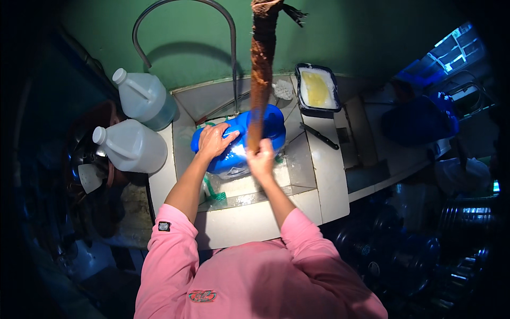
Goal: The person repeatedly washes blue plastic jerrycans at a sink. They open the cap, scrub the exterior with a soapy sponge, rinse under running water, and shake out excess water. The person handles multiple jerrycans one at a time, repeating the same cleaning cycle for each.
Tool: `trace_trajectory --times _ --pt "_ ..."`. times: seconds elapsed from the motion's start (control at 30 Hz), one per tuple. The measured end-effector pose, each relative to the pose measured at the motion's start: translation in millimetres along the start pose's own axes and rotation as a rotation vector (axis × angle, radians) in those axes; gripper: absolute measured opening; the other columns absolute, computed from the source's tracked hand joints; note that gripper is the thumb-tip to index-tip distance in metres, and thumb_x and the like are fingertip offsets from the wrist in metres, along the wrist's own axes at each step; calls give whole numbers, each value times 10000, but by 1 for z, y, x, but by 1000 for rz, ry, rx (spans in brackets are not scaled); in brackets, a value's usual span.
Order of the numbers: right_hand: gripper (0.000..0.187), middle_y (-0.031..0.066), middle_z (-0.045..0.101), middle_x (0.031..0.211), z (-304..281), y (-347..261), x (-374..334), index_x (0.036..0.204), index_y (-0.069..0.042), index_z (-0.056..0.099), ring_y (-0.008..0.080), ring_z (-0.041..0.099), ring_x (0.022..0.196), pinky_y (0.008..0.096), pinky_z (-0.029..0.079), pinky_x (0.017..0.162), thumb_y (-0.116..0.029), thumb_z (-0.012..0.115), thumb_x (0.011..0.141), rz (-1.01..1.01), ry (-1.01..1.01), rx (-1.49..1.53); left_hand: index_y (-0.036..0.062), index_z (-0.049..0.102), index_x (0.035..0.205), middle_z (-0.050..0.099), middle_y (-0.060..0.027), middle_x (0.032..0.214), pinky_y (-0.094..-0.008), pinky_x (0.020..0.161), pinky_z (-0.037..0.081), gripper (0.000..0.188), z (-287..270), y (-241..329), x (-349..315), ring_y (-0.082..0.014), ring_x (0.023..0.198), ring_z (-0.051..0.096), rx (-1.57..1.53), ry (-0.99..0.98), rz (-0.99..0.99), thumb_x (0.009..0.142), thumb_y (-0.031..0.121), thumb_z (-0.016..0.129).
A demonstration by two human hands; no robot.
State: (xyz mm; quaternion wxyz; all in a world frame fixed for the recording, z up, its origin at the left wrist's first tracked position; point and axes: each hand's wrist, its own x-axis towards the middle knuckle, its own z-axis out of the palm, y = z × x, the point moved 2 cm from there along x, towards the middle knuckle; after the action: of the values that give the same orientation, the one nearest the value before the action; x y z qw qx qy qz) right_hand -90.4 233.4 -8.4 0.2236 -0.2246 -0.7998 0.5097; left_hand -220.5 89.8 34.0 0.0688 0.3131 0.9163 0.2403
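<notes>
A blue plastic water jug (273,119) lies on its side in a white-tiled sink (303,173), wet and shiny. My left hand (213,140) grips it near its handle, fingers curled over the top. My right hand (261,159) is closed around the lower part of a long brown stick (262,64), which rises toward the top of the view and looks wrapped, with frayed black strands at its upper end. The stick's lower part is blurred and crosses in front of the jug; where its tip ends is hidden. Green cord (215,195) lies in the sink under the jug.
Two translucent jugs (133,146) stand on the left ledge. A curved grey pipe (234,58) rises behind the sink. On the right ledge are a dark tub (333,110) with white foam and a yellow sponge (317,89), and a black-handled knife (321,136). A crumpled white scrubber (282,90) sits behind.
</notes>
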Motion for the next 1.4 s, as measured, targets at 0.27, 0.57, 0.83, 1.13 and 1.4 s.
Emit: trace_trajectory --times 0.27,0.57,0.83,1.13,1.4 --pt "208 66 623 938 -19 26 -18 960 -12 570 159 664 755 289 534 639 56 681 797 -70 146 164 57 708 925 718 -155 896 -438 848 451 469 8 13 -24 -344 853 656 -11 74 57 876 522 670" --pt "695 175 694 1158 -105 -5 66 1284 -30 607 311 661 1072 392 477 967 -471 759 769 156 -374 -249 62 704 995 681 -94 781 -392 720 446 427 26 34 -74 -269 731 651 57 188 390 863 467 729" --pt "675 165 685 1256 50 -43 87 1301 -54 660 273 633 1141 364 463 1015 -608 590 922 303 -1042 -201 81 691 917 644 -60 776 -375 753 435 444 37 79 -66 -233 742 626 191 12 752 913 520 623" --pt "715 149 679 895 60 -150 35 914 9 650 296 623 880 430 494 849 -699 552 911 -258 -1186 -145 118 579 1348 579 -184 1376 -512 1126 364 675 58 37 -56 -380 1282 523 -66 -212 362 896 618 604" --pt "661 207 686 1098 -28 -65 83 1156 -32 643 385 630 1087 452 448 1001 -618 365 1028 -53 -643 -347 96 656 1076 708 -143 1010 -464 989 450 364 24 14 -74 -325 979 682 159 -145 263 877 399 692"
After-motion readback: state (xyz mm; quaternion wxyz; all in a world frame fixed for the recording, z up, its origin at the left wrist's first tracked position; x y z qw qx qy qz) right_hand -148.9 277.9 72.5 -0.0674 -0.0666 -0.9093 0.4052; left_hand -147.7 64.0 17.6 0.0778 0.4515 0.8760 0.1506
